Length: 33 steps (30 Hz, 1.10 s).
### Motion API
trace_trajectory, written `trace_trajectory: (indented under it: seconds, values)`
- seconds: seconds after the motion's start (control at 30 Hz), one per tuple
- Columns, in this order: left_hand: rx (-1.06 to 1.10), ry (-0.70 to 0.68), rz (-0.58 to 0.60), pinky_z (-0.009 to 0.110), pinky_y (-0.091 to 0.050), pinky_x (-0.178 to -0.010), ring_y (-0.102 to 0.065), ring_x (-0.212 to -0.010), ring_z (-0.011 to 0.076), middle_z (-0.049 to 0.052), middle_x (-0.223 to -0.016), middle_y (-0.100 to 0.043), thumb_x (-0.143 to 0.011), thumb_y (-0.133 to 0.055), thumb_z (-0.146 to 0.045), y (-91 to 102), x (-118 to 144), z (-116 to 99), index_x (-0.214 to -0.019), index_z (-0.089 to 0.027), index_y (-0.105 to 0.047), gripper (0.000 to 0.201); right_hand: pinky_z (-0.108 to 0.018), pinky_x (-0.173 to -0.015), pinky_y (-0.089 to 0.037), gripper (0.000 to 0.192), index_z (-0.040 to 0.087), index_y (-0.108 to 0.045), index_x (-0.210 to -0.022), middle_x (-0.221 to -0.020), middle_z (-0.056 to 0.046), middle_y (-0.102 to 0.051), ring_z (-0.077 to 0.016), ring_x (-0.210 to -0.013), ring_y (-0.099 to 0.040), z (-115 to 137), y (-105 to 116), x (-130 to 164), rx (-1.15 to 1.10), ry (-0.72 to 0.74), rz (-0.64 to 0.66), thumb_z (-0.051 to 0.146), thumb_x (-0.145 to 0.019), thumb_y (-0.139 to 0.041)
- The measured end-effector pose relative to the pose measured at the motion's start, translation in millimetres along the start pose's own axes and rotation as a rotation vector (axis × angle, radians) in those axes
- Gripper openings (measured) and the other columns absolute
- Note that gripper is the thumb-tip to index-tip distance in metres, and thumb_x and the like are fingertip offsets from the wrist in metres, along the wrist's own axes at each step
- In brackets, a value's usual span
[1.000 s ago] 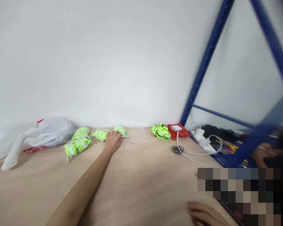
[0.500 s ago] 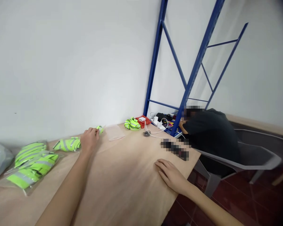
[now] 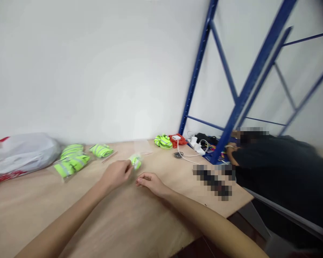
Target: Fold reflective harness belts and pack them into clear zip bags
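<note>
Pinching what looks like a bagged neon strap (image 3: 136,161), the left hand (image 3: 115,173) should steady it while the open, empty right hand (image 3: 150,182) nears.

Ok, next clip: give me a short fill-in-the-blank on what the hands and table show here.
1. The left hand holds a small packet of ____ green strap.
2. The right hand rests on the ____ table.
3. A white plastic bag lies at the table's far ____ end.
4. The shelving frame is painted ____.

Missing words: neon; wooden; left; blue
</note>
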<state>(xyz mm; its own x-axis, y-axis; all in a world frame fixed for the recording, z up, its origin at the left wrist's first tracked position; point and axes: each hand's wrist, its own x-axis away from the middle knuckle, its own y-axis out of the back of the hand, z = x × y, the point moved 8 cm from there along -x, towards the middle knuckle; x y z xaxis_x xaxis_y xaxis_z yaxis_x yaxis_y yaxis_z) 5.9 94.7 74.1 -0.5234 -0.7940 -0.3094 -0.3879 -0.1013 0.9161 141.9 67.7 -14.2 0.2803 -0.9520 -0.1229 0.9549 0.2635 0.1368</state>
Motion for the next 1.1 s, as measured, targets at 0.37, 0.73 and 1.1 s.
trace_trajectory:
  seconds: [0.37, 0.73, 1.1]
  values:
    - [0.591, 0.074, -0.01, 0.022, -0.035, -0.056, -0.049, -0.06, 0.0128, -0.002, -0.062, -0.055, -0.09, -0.06, -0.042, -62.6, 68.5, 10.6, -0.071, -0.018, -0.055, 0.031, -0.025, -0.057, -0.037, 0.031, 0.017, -0.064, -0.062, -0.059, 0.003, -0.057, -0.0116, -0.058, -0.047, -6.8, -27.3, -2.8, 0.104, 0.054, 0.027, 0.044, -0.074, -0.074]
    - [0.854, -0.042, 0.026, 0.024, -0.04, -0.066, -0.052, -0.068, 0.0136, 0.002, -0.075, -0.062, -0.098, -0.05, -0.041, -69.8, 24.1, 13.6, -0.086, -0.017, -0.06, 0.029, -0.025, -0.06, -0.038, 0.043, 0.019, -0.054, -0.068, -0.063, 0.002, -0.054, -0.0134, -0.062, -0.049, -9.0, -9.2, -31.5, 0.126, 0.103, -0.008, 0.056, -0.088, -0.056]
    - [0.936, 0.087, -0.145, 0.026, -0.04, -0.066, -0.05, -0.068, 0.0145, 0.002, -0.073, -0.057, -0.098, -0.048, -0.05, -65.8, 11.5, 39.6, -0.084, -0.018, -0.053, 0.035, -0.026, -0.066, -0.044, 0.038, 0.02, -0.055, -0.075, -0.071, -0.001, -0.06, -0.0164, -0.07, -0.055, -3.4, -8.4, -59.8, 0.205, 0.235, 0.027, 0.051, -0.095, -0.048]
